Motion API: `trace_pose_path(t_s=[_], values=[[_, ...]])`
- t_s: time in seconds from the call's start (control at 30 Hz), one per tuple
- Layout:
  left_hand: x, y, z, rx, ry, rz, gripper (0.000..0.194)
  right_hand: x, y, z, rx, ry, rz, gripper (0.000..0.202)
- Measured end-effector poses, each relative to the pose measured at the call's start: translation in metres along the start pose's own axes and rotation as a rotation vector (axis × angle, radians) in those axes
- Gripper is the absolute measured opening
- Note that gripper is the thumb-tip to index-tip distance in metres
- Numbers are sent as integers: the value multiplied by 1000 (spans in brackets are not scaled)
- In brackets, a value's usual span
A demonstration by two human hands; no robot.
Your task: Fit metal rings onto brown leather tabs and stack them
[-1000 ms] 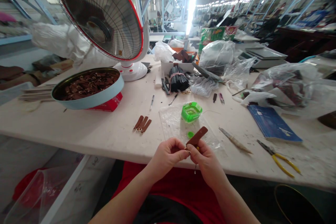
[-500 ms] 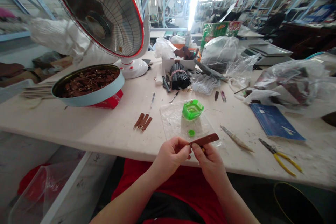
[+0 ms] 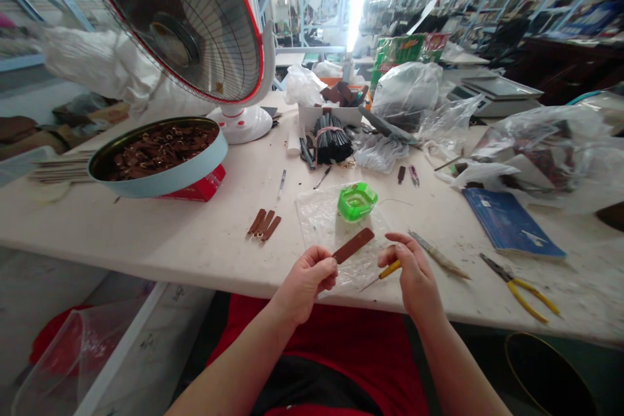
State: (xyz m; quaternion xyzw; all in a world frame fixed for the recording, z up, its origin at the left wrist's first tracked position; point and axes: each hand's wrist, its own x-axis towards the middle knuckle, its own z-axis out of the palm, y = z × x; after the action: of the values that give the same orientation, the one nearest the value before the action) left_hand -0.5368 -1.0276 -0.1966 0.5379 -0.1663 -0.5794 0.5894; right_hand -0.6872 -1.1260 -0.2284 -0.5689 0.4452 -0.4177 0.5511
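Observation:
Between its thumb and fingers, my left hand (image 3: 312, 276) pinches one end of a flat brown strip (image 3: 353, 246), which points up and to the right. A small yellow-handled awl (image 3: 389, 270) is held in my right hand (image 3: 413, 270), its thin tip directed down-left; the index finger and thumb are raised. Behind the strip, a green container (image 3: 357, 201) rests on a clear plastic sheet (image 3: 316, 221). Several brown strips with metal rings (image 3: 264, 225) lie on the table to the left of my hands.
A round tin (image 3: 214, 155) of brown pieces stands left, by a fan (image 3: 244, 123). Pliers (image 3: 517, 289), a pointed tool with a wrapped handle (image 3: 441, 256) and a blue booklet (image 3: 511, 221) lie right. Bundled black strips (image 3: 332, 142) and plastic bags (image 3: 409, 94) are behind.
My hands have moved apart. The right one has let go of the strip and shifted right, showing the awl. The strip stays in my left hand, now with its flat face visible.

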Motion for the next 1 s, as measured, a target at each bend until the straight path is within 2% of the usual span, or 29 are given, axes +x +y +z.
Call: trace_pose_path(t_s=[0.1,0.27,0.5,0.77,0.9,1.0], values=[[5,-1,-1,-19,49,-3,25,10,8,-5,-70,34,-16,33],[16,-3,-2,-34,90,8,24,31,28,-7,-10,152,9,43],[31,-4,-3,-5,121,53,22,42,45,-4,-315,126,-118,38],[30,-5,-2,19,117,39,22,44,57,5,-357,77,-154,35],[25,-8,-3,53,117,23,23,37,49,2,-302,108,-146,35],[22,-10,-5,98,99,5,27,23,28,-4,-53,152,-133,29]])
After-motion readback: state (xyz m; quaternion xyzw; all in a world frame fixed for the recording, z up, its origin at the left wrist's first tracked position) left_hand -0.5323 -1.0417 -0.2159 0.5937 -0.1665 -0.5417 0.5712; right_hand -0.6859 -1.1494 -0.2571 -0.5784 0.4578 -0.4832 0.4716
